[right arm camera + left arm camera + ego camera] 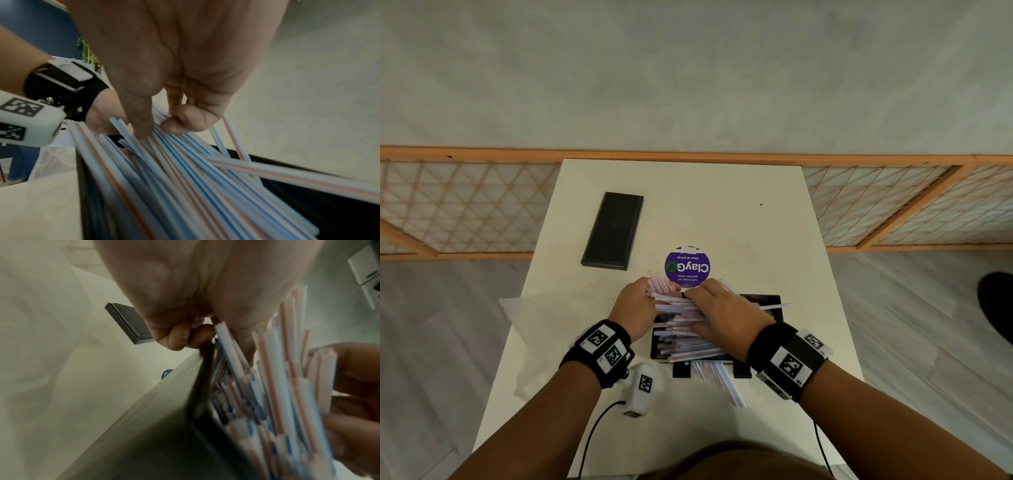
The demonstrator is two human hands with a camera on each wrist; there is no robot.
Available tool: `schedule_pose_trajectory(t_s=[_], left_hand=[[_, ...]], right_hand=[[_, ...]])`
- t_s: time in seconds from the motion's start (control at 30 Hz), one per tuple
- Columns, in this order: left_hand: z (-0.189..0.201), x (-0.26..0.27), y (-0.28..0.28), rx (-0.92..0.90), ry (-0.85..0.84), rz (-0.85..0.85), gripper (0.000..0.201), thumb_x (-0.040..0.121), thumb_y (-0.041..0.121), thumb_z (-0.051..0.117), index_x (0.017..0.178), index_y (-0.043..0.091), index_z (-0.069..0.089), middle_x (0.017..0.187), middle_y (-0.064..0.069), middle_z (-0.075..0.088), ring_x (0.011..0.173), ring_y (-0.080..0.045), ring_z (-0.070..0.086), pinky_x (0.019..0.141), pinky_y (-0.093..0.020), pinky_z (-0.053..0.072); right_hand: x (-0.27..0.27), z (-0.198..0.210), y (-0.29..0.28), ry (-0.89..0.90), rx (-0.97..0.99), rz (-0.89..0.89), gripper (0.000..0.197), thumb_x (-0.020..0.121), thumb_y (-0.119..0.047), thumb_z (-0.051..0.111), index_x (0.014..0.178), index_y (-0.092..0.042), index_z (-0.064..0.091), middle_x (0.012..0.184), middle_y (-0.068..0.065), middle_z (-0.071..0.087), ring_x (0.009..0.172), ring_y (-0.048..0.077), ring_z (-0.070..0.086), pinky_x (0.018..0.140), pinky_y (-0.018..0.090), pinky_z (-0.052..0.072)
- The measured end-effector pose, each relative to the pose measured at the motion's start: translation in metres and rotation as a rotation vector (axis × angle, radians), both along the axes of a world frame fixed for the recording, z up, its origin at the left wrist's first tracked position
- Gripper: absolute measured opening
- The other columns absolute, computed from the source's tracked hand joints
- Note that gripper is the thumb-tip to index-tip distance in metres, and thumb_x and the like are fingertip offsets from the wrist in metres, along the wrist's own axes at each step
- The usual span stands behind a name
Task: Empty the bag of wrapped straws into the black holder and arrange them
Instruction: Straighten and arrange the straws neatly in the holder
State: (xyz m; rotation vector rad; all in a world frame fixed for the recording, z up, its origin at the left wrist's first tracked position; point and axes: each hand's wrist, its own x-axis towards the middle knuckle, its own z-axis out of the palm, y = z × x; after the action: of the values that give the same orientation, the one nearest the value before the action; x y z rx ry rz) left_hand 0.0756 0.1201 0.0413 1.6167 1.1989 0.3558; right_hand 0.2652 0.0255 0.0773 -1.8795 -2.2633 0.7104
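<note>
A heap of paper-wrapped straws with blue and red stripes lies crosswise in the black holder near the table's front. My left hand curls round the straws' left ends at the holder's left wall. My right hand lies on top of the pile, and its thumb and curled fingers pinch a few straws. Some straws stick out over the holder's right rim. A few more straws lie on the table in front of the holder. The limp clear bag lies to the left.
A black lid lies at the table's back left. A round purple sticker sits just beyond my hands. A white tagged device with a cable rests near the left wrist. A wooden lattice screen stands behind the table.
</note>
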Motion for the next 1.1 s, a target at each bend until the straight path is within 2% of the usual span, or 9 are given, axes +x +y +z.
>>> schedule_pose_trajectory(t_s=[0.17, 0.27, 0.37, 0.43, 0.6, 0.8, 0.9, 0.97, 1.1], left_hand=[[0.003, -0.002, 0.0, -0.018, -0.066, 0.054, 0.013, 0.091, 0.016, 0.071, 0.095, 0.026, 0.079, 0.092, 0.012, 0.078, 0.086, 0.0, 0.07, 0.078, -0.017, 0.049], [0.004, -0.004, 0.0, 0.001, -0.101, 0.018, 0.01, 0.094, 0.016, 0.071, 0.097, 0.023, 0.078, 0.095, 0.007, 0.078, 0.09, -0.006, 0.071, 0.08, -0.019, 0.052], [0.008, -0.006, -0.002, 0.042, -0.086, -0.061, 0.011, 0.094, 0.015, 0.071, 0.096, 0.024, 0.075, 0.091, 0.009, 0.077, 0.084, -0.004, 0.07, 0.073, -0.011, 0.049], [0.01, -0.006, -0.006, 0.039, -0.077, -0.098, 0.01, 0.092, 0.019, 0.075, 0.1, 0.025, 0.073, 0.092, 0.011, 0.076, 0.084, -0.004, 0.07, 0.072, -0.012, 0.051], [0.009, -0.01, -0.01, -0.052, -0.109, -0.166, 0.028, 0.087, 0.015, 0.082, 0.11, 0.023, 0.069, 0.1, 0.005, 0.077, 0.092, -0.011, 0.074, 0.081, -0.026, 0.058], [0.008, -0.01, -0.009, -0.01, -0.073, -0.158, 0.015, 0.088, 0.015, 0.08, 0.1, 0.023, 0.074, 0.091, -0.002, 0.077, 0.084, -0.019, 0.074, 0.08, -0.041, 0.061], [0.013, -0.01, -0.011, -0.012, -0.099, -0.134, 0.012, 0.092, 0.016, 0.077, 0.103, 0.022, 0.076, 0.088, -0.003, 0.078, 0.075, -0.017, 0.074, 0.068, -0.031, 0.06], [0.016, -0.011, -0.01, 0.005, -0.085, -0.088, 0.012, 0.093, 0.015, 0.075, 0.104, 0.021, 0.075, 0.082, -0.004, 0.076, 0.063, -0.012, 0.066, 0.058, -0.025, 0.054], [0.024, -0.01, -0.007, 0.025, -0.067, 0.005, 0.007, 0.096, 0.009, 0.069, 0.101, 0.014, 0.07, 0.059, 0.001, 0.066, 0.048, -0.012, 0.052, 0.05, -0.022, 0.046]], right_hand=[[0.001, -0.001, -0.005, 0.04, 0.084, 0.008, 0.046, 0.098, -0.026, 0.057, 0.141, -0.014, 0.047, 0.128, 0.008, 0.053, 0.112, 0.027, 0.056, 0.094, 0.039, 0.051], [0.005, 0.0, -0.006, 0.069, 0.084, -0.031, 0.039, 0.1, -0.024, 0.056, 0.137, -0.013, 0.052, 0.125, 0.009, 0.054, 0.111, 0.025, 0.055, 0.095, 0.036, 0.049], [0.007, -0.003, -0.005, 0.098, 0.066, -0.062, 0.043, 0.099, -0.025, 0.056, 0.14, -0.015, 0.05, 0.128, 0.008, 0.054, 0.118, 0.024, 0.053, 0.1, 0.036, 0.048], [0.006, -0.005, -0.004, 0.098, 0.066, -0.069, 0.042, 0.098, -0.025, 0.055, 0.139, -0.016, 0.05, 0.128, 0.007, 0.056, 0.119, 0.024, 0.052, 0.1, 0.038, 0.048], [0.005, -0.01, -0.004, 0.101, 0.063, -0.086, 0.037, 0.098, -0.026, 0.054, 0.134, -0.017, 0.052, 0.124, 0.006, 0.058, 0.114, 0.024, 0.053, 0.097, 0.041, 0.048], [0.004, -0.006, -0.008, 0.131, 0.081, -0.089, 0.031, 0.098, -0.023, 0.055, 0.128, -0.015, 0.054, 0.118, 0.007, 0.057, 0.107, 0.024, 0.055, 0.089, 0.032, 0.045], [0.005, -0.003, -0.009, 0.126, 0.096, -0.102, 0.03, 0.098, -0.022, 0.053, 0.127, -0.013, 0.054, 0.115, 0.007, 0.057, 0.103, 0.024, 0.055, 0.083, 0.028, 0.042], [0.006, -0.002, -0.01, 0.118, 0.094, -0.118, 0.03, 0.098, -0.021, 0.053, 0.126, -0.012, 0.054, 0.115, 0.008, 0.057, 0.103, 0.024, 0.055, 0.082, 0.026, 0.041], [0.008, -0.001, -0.012, 0.097, 0.092, -0.125, 0.03, 0.095, -0.02, 0.053, 0.124, -0.011, 0.054, 0.114, 0.009, 0.057, 0.102, 0.026, 0.055, 0.083, 0.037, 0.049]])
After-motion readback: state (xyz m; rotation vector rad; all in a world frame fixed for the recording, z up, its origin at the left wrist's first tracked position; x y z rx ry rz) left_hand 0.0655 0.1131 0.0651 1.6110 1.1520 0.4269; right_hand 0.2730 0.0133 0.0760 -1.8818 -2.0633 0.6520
